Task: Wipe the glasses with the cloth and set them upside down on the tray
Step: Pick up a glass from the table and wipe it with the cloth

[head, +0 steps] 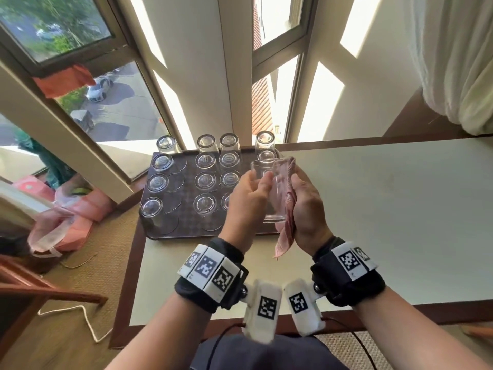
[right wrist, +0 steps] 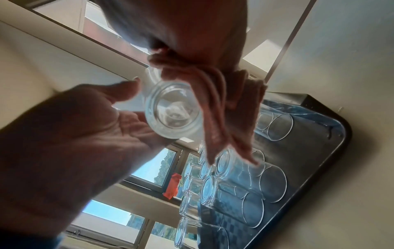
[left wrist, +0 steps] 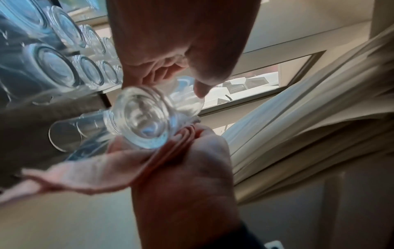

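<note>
left hand [head: 249, 194] curled round a clear glass [head: 268, 190], held upright above the tray's [head: 186, 231] near right part. right hand [head: 306, 206] grips a pink cloth [head: 288, 209] against the glass side. other glasses [head: 205, 180] upside down on tray.
</note>
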{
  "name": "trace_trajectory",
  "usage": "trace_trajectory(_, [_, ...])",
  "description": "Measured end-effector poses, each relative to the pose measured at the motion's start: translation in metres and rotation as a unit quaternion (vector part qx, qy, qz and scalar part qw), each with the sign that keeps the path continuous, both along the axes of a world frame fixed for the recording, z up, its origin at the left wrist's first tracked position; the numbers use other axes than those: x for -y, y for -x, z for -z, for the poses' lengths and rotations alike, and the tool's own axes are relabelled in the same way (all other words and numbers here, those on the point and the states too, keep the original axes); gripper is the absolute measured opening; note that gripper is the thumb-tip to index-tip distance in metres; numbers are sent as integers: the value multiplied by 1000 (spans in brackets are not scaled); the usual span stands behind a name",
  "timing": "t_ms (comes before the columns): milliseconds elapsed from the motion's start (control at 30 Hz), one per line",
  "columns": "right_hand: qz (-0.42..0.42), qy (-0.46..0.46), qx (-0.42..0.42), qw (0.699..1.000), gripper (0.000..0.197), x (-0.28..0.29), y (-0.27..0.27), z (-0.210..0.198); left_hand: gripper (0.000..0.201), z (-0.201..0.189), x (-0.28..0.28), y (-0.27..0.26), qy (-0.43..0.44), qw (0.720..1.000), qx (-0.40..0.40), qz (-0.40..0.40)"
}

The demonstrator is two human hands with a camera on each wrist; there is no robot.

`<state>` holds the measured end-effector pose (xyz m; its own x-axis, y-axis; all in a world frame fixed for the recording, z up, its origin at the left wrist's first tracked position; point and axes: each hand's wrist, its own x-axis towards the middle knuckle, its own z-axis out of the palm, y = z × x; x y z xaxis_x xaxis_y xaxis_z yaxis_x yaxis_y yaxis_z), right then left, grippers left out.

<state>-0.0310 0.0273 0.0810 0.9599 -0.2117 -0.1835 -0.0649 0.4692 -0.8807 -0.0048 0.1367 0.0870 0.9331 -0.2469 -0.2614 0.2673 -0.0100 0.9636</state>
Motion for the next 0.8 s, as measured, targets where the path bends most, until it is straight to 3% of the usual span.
trace_trajectory(67, [-13,-16,-4,1000,41,1,2,-2,61,3,5,3,12,1000,-23,12])
trace_trajectory(133, [-28,-62,-26,997,43,7,1,1,58,2,7,5,24,999,-33,9])
trace_trajectory(233, [-59,-123,-95,986,49,14,1,6,55,4,8,3,107,993,-49,13])
trace_trajectory(333, [-100,-187,-131,969,53,17,4,4,87,5,10,-1,220,970,-103,-17])
trace_trajectory(467, [-102,-263,-115,952,55,26,3,0,101,10,8,-9,233,972,-23,1])
trace_trajectory(533, [-90,-260,-129,953,53,30,0,-2,104,12,8,-10,205,978,34,15])
trace_trajectory(633, [-83,-214,-164,960,52,32,-1,-8,91,21,10,-9,146,984,96,42])
trace_trajectory(800, [2,-57,-210,976,40,31,-3,-1,89,26,13,-8,62,979,172,88])
